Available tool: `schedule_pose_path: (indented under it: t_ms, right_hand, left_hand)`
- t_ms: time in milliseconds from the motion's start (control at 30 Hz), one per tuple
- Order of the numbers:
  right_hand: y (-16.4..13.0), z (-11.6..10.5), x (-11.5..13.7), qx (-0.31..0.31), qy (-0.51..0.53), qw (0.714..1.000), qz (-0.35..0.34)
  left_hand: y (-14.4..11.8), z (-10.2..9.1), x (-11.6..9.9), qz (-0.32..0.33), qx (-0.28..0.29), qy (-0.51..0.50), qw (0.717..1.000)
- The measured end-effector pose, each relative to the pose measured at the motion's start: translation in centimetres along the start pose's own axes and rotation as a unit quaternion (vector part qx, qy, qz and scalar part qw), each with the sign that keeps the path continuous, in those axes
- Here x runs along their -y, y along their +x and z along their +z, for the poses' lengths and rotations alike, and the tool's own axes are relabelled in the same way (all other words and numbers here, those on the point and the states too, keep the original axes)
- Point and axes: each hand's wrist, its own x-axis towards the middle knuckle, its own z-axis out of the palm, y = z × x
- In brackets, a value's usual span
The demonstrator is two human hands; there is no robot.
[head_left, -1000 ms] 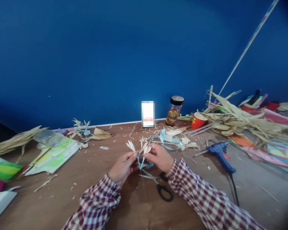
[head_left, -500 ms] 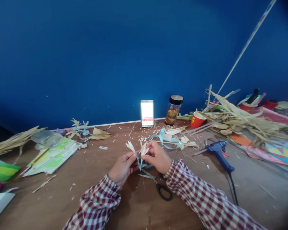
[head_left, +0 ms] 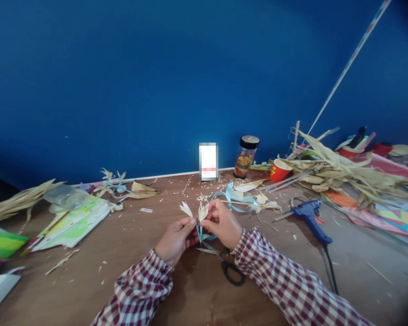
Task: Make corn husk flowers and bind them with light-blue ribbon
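Between my hands is a small corn husk flower point(head_left: 202, 211) with pale, pointed petals, and a second husk tuft point(head_left: 186, 209) stands at its left. Light blue ribbon point(head_left: 200, 231) runs around their stems and hangs below. My left hand point(head_left: 177, 237) pinches the left stem between thumb and fingers. My right hand point(head_left: 221, 222) is closed on the right flower near the base of its petals. Just under my hands, black-handled scissors point(head_left: 232, 272) lie on the table with their blades parted. Part of the ribbon and stems is hidden by my fingers.
A blue glue gun point(head_left: 311, 219) lies at right, its cord trailing forward. Behind are a loose ribbon loop point(head_left: 241, 203), a lidded jar point(head_left: 246, 156), a red paper cup point(head_left: 280, 170) and piled dry husks point(head_left: 343, 170). Painted paper point(head_left: 76, 222) lies at left on the brown table point(head_left: 129, 253).
The two husk flowers have turned slightly upright, and their petals look more spread. My hands have shifted only a little; both keep their hold.
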Motion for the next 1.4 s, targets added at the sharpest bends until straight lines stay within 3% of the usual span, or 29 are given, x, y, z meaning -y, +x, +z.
schedule_pose_path:
  t_ms: [333,733,1200,1400]
  right_hand:
    - [-0.3,0.9,-0.1,-0.033,0.073,0.997,0.013]
    - [-0.8,1.1,0.0,-0.093,-0.017,0.995,-0.036]
    - [-0.9,1.3,0.4,-0.096,-0.033,0.993,-0.052]
    - [-0.7,1.0,0.4,-0.069,-0.037,0.996,-0.047]
  left_hand:
    - [0.0,0.1,-0.2,-0.004,-0.031,-0.028,0.999]
    - [-0.1,0.2,-0.2,-0.001,-0.043,-0.035,0.998]
    - [-0.2,0.1,-0.2,0.003,-0.032,-0.035,0.999]
    - [-0.2,0.1,-0.2,-0.003,-0.030,-0.022,0.999]
